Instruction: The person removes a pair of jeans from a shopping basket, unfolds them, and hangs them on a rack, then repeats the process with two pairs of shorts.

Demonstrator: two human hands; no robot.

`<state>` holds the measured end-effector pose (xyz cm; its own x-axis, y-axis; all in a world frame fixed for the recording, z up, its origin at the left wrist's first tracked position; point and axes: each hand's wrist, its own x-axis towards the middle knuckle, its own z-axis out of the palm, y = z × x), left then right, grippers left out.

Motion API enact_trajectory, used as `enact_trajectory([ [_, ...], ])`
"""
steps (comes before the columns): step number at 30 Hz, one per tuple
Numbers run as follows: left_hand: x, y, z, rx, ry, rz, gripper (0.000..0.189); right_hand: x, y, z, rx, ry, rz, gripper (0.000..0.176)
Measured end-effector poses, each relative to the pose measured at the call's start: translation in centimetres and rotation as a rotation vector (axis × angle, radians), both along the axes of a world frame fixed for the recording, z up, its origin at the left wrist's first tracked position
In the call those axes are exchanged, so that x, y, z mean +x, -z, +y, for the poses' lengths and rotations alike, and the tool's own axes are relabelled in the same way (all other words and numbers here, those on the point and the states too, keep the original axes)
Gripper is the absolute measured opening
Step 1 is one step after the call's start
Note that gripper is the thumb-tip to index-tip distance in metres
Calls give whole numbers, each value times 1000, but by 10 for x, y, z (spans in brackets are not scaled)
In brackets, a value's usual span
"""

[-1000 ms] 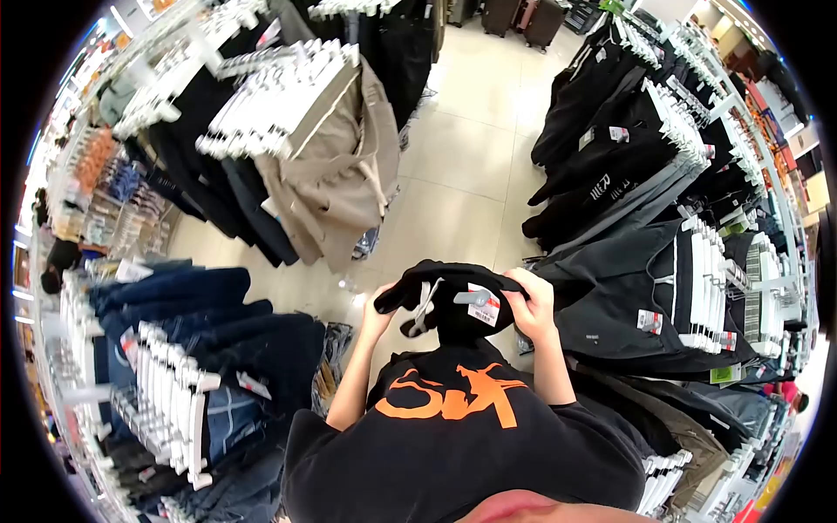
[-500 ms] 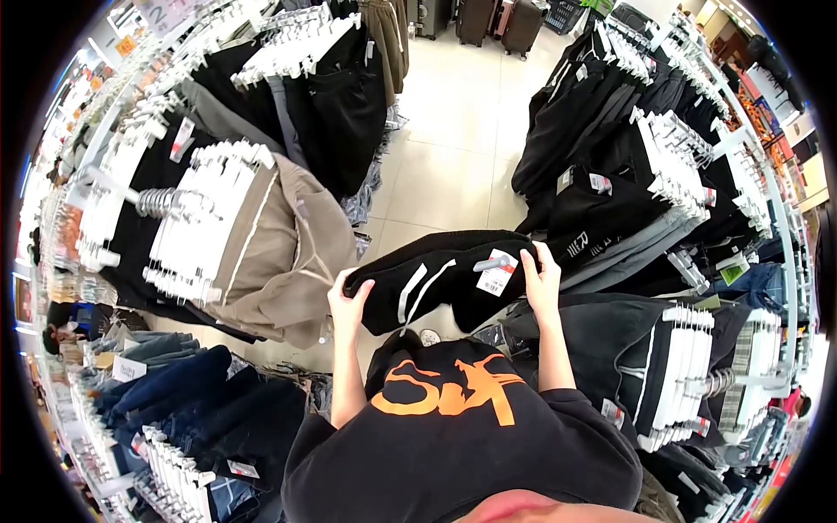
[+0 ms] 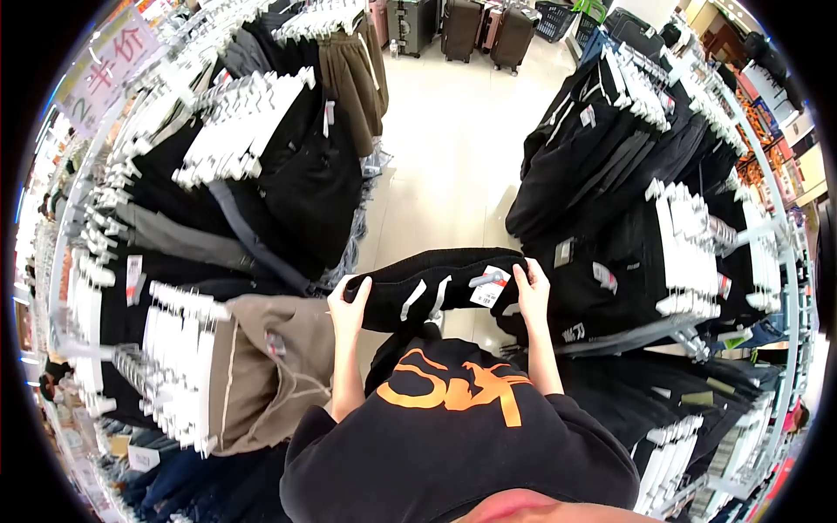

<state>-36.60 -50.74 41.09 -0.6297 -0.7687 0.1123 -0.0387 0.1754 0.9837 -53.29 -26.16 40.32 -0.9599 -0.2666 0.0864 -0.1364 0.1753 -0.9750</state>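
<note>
A pair of black trousers point(image 3: 381, 302) is stretched between my hands by its waistband, in front of my chest. At the left end of the waistband my left hand point(image 3: 349, 307) is closed, thumb on top. The other end is gripped by my right hand point(image 3: 531, 290). White drawstring ends point(image 3: 413, 299) hang at the front. A white and red price tag point(image 3: 486, 294) with a grey security tag point(image 3: 486, 281) is fixed near my right hand. The trouser legs hang below and are partly hidden by my black shirt point(image 3: 453, 462).
Racks of trousers on white hangers line both sides of the aisle. Tan trousers point(image 3: 261, 366) hang close on the left, black trousers point(image 3: 602, 253) on the right. Pale floor tiles point(image 3: 445, 174) lead ahead to suitcases point(image 3: 514, 39). A sign point(image 3: 109, 65) stands at upper left.
The racks and tan trousers have shifted down and back in view, as my body has moved forward along the aisle. Both hands keep the same hold on the black trousers.
</note>
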Motion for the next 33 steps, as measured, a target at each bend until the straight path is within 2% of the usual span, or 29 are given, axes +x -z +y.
enact_trajectory([
  [3,-54,-10,-23,-39,-1,29,17,-56,-9,-25,-27,-4,15,18],
  [4,-70,-15,-29,-81,-29,-40,17,-71,-12,-31,-47,-10,21,17],
  [9,-136,-29,-52,-28,92,-10,21,-137,-8,-53,-132,16,12,15],
  [13,-172,-22,-66,-75,216,-206,25,-192,1,-67,-187,-44,-57,14],
  [19,-237,12,-72,-7,-13,-270,28,-280,-2,-100,-54,-190,-78,18],
  [21,-265,12,-70,61,-205,-199,31,-311,0,-105,76,-226,-104,26],
  [22,-280,4,-67,104,-268,-188,29,-324,3,-113,25,-220,-80,30],
  [23,-294,3,-68,106,-281,-182,29,-336,5,-121,-27,-215,-57,34],
  [24,-307,3,-69,116,-310,-169,28,-353,3,-120,40,-328,-209,35],
  [25,-318,4,-70,124,-338,-157,27,-359,-3,-129,224,-202,-97,45],
  [27,-340,16,-72,128,-367,-145,23,-378,10,-138,360,-167,45,50],
  [28,-349,21,-73,131,-370,-152,21,-385,5,-144,366,-214,-49,54],
  [31,-367,17,-73,285,-382,-214,17,-402,16,-162,386,-242,-197,52],
  [33,-374,28,-80,234,-375,-137,16,-413,18,-176,376,-256,-196,49],
])
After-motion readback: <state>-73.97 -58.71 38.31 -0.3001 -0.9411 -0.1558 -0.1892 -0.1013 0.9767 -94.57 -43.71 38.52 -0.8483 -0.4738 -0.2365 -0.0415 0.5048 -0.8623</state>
